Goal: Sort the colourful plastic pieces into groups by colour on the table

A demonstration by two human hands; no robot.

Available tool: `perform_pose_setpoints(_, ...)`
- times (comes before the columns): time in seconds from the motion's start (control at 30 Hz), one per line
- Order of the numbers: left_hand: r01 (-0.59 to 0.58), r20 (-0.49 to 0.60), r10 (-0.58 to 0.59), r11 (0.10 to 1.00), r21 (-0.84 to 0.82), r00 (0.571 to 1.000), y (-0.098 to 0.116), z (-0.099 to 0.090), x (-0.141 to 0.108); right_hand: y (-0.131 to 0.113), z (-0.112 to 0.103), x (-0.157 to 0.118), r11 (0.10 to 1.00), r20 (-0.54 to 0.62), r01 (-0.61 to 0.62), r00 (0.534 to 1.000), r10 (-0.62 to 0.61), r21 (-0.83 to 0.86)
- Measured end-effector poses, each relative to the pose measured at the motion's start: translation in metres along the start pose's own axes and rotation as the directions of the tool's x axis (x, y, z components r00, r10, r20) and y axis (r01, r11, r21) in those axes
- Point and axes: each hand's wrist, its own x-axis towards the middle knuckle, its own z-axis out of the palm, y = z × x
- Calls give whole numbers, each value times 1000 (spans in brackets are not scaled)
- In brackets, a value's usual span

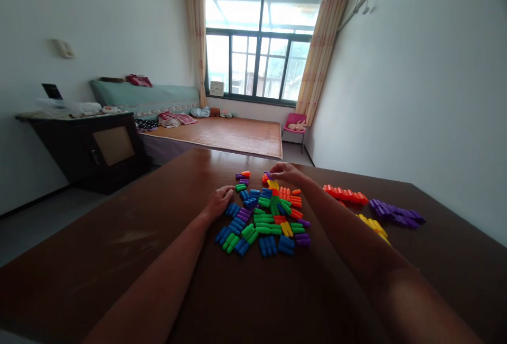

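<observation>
A spread of small plastic pieces in blue, green, orange, yellow and purple lies on the brown table (138,249). My left hand (220,201) rests at the left edge of this spread, beside a green piece (240,187) and some blue pieces (233,209); what its fingers hold, if anything, is too small to tell. At the far edge of the spread, my right hand (285,172) has its fingers closed at a small purple piece (268,176), just above yellow pieces (273,184).
Right of my right forearm lie rows of orange pieces (345,195), purple pieces (396,213) and yellow pieces (373,226). Beyond the table stand a bed (222,132), a pink chair (295,119) and a dark cabinet (85,148).
</observation>
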Motion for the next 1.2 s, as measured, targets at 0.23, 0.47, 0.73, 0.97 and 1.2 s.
perform_pose_setpoints(0.23,-339,-93,340,940,29,936,51,10,-4,-24,2,-40,969,-96,184,981,-170,163)
perform_pose_setpoints(0.47,-268,-37,265,959,-89,963,70,24,-15,-55,41,-51,940,76,228,964,-254,253)
perform_pose_setpoints(0.73,-220,39,234,949,-225,971,73,19,-15,-53,39,-57,947,-76,313,948,-308,75)
perform_pose_setpoints(0.97,-86,45,94,983,-162,995,54,1,-9,-15,-68,-90,952,-520,193,853,-44,236)
perform_pose_setpoints(1.2,1,38,-1,1000,-11,999,20,-12,8,119,-194,-217,937,-876,63,382,295,343)
